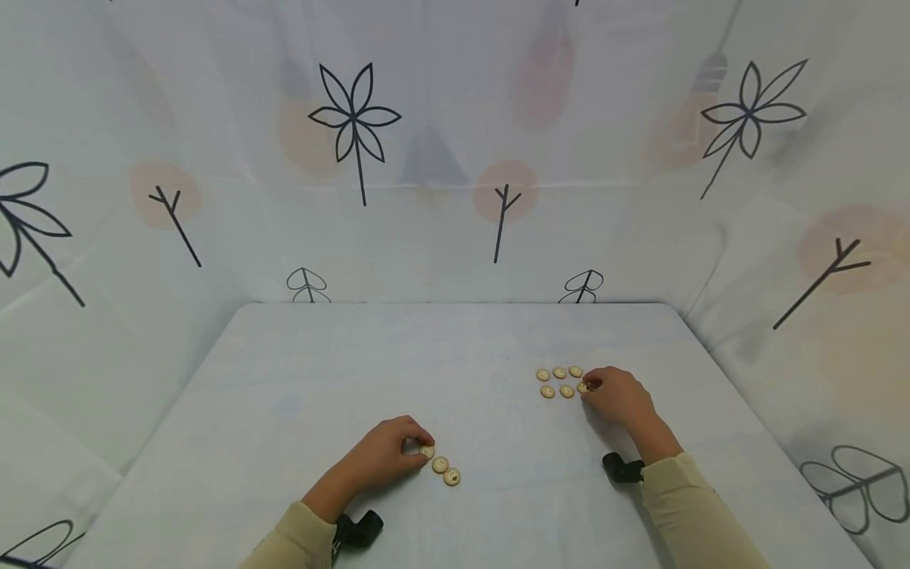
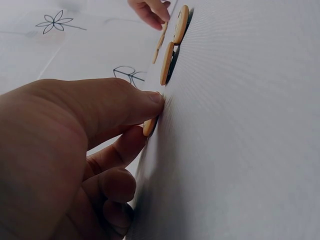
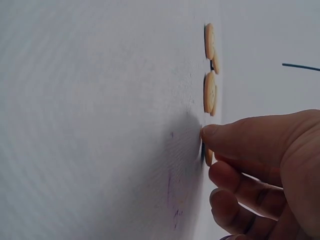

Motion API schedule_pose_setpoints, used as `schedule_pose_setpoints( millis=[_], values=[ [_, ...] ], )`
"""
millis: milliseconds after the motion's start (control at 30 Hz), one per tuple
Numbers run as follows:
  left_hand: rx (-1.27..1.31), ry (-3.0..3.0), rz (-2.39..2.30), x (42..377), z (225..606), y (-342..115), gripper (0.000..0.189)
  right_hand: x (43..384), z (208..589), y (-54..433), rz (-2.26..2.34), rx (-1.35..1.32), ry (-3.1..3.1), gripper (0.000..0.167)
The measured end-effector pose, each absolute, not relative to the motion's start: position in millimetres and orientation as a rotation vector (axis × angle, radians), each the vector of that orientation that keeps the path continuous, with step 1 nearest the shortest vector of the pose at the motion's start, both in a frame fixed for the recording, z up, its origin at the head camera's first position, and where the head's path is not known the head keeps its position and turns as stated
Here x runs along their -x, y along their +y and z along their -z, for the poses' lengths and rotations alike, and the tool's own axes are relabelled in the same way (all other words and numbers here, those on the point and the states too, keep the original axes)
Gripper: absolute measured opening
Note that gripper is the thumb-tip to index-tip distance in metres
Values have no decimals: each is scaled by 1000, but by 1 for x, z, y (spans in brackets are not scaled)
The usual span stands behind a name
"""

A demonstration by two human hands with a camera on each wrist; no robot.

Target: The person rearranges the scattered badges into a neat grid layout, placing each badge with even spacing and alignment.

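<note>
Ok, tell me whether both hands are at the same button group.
No, the left hand is at the three buttons nearer the camera, while the right hand is at the six buttons farther off.

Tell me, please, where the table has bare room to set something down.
The table is bare left of and beyond the left hand, and between the three buttons and the six buttons. It is crowded at both groups, where that hand and the right hand each pinch one.
</note>
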State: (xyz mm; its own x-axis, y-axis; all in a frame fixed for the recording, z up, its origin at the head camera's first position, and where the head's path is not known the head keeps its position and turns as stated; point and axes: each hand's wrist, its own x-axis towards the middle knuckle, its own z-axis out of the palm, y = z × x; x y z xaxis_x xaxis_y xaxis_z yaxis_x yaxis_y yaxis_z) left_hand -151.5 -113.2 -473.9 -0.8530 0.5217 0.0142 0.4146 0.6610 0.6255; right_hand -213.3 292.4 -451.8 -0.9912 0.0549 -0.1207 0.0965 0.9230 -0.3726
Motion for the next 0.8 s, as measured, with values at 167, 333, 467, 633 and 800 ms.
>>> schedule_pose_setpoints(
  millis=[167,333,467,633,800],
  values=[
    [-767,2714,-942,152,475,-113,16,210,447,288,579,-107,2982,37],
    [-772,2710,-956,153,474,-113,15,208,445,284,571,-77,3003,38],
    [-761,2710,-959,153,474,-113,15,207,442,280,572,-57,3004,39],
    [-755,2711,-955,153,475,-113,15,202,437,272,597,-7,3015,38],
    [-771,2710,-966,153,475,-113,15,196,433,261,619,41,3028,36]
  ],
)
